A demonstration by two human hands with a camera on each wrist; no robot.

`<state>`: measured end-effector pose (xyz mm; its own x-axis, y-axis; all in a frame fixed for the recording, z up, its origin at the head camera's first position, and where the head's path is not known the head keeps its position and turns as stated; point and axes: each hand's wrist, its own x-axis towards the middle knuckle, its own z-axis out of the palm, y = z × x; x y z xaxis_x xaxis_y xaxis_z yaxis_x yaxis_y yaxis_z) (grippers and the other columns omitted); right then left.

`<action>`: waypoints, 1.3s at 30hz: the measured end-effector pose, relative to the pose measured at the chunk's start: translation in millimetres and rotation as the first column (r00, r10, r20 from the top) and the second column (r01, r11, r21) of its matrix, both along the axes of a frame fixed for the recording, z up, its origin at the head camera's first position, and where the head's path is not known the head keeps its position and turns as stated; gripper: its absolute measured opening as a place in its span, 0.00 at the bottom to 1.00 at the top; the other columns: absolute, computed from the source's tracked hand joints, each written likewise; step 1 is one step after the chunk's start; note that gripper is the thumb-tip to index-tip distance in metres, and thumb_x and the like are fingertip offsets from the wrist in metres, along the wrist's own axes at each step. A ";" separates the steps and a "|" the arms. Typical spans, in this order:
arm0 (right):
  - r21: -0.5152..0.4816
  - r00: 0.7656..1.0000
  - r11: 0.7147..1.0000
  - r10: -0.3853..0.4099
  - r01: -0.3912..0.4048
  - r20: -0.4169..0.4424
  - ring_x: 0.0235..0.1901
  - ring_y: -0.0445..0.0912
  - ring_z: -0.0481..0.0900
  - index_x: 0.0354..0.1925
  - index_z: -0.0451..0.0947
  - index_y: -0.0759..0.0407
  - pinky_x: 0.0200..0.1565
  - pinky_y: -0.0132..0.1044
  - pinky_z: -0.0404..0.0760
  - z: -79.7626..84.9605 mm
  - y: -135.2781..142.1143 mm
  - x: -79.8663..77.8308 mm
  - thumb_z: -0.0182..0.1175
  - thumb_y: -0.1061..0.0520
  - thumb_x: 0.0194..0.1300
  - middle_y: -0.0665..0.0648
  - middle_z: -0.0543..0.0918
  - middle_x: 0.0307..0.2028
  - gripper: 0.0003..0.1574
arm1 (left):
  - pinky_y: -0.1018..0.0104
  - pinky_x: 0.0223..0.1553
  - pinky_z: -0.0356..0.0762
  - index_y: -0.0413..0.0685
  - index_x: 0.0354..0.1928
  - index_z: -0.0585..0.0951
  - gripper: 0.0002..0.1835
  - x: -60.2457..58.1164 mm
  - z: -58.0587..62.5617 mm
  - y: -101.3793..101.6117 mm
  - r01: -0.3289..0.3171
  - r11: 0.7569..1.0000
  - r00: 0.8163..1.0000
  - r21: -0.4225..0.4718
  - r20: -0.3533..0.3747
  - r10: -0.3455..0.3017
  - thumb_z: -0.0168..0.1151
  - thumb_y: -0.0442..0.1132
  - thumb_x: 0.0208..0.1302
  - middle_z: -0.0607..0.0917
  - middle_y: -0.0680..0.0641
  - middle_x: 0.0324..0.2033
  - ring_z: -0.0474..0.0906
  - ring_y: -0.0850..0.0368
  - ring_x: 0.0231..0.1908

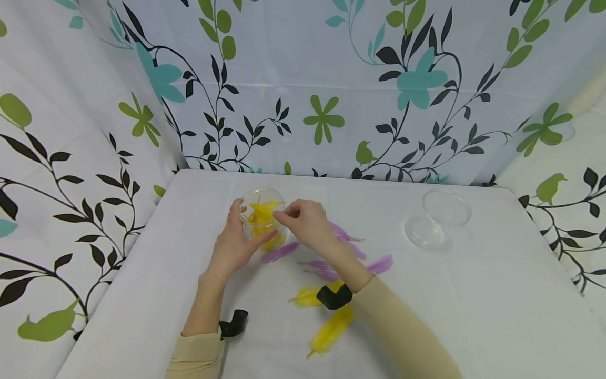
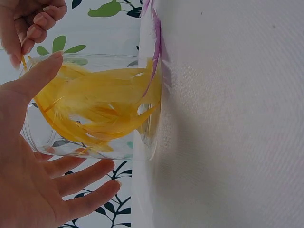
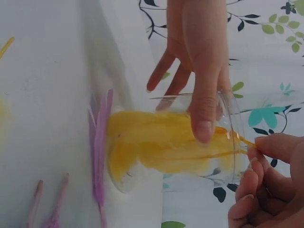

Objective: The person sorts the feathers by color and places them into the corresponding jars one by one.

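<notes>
A clear jar (image 1: 261,189) stands upright on the table with several yellow feathers (image 2: 99,95) inside it. My left hand (image 1: 234,247) holds the jar from the left, its thumb on the near side and its fingers spread round the far side. Above the rim, my right hand (image 1: 306,223) pinches the quill (image 3: 249,143) of a yellow feather between thumb and fingertips; the feather's lower part lies inside the jar. A purple feather (image 1: 280,253) rests on the cloth right at the jar's base.
More purple feathers (image 1: 381,263) lie on the white table under and beside my right forearm. Two yellow feathers (image 1: 333,330) lie nearer to me, one partly hidden by the black wrist camera (image 1: 335,297). A second clear jar (image 1: 426,233) stands at the right. Patterned curtains surround the table.
</notes>
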<state>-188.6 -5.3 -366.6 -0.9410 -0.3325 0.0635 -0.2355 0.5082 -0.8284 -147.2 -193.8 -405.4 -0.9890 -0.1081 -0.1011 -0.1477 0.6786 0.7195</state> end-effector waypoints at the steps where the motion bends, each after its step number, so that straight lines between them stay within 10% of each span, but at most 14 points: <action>1: -0.007 1.000 1.000 -0.018 0.018 -0.020 0.28 0.45 0.76 0.36 0.85 0.61 0.32 0.30 0.80 -1.2 -1.2 0.5 0.65 0.47 0.68 0.54 0.85 0.30 0.17 | 0.29 0.63 0.64 0.59 0.79 0.37 0.63 0.3 -0.3 -0.1 0.004 1.000 1.000 0.000 -0.005 -0.004 0.65 0.72 0.54 0.56 0.39 0.77 0.62 0.30 0.70; 17: -0.090 0.987 0.995 -0.065 0.052 -0.146 0.24 0.43 0.75 0.31 0.85 0.61 0.29 0.29 0.77 -11.9 1.2 5.5 0.69 0.46 0.63 0.54 0.84 0.26 0.18 | 0.30 0.62 0.66 0.57 0.78 0.40 0.61 0.6 -0.4 0.5 0.014 1.000 0.999 -0.013 -0.045 -0.015 0.66 0.71 0.55 0.58 0.38 0.75 0.65 0.28 0.67; 39: -0.088 0.992 0.994 -0.076 0.067 -0.101 0.24 0.44 0.76 0.29 0.85 0.55 0.30 0.30 0.78 -31.8 92.7 31.5 0.69 0.49 0.64 0.51 0.82 0.23 0.12 | 0.29 0.65 0.61 0.58 0.79 0.39 0.63 -3.2 0.4 0.5 0.014 0.999 1.000 -0.036 -0.016 -0.015 0.64 0.74 0.52 0.57 0.40 0.76 0.61 0.30 0.70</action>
<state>-157.2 87.5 -398.3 -0.9489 -0.2541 0.1872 -0.2883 0.4566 -0.8417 -150.4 -193.3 -405.0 -0.9919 -0.0971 -0.0814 -0.1263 0.7061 0.6967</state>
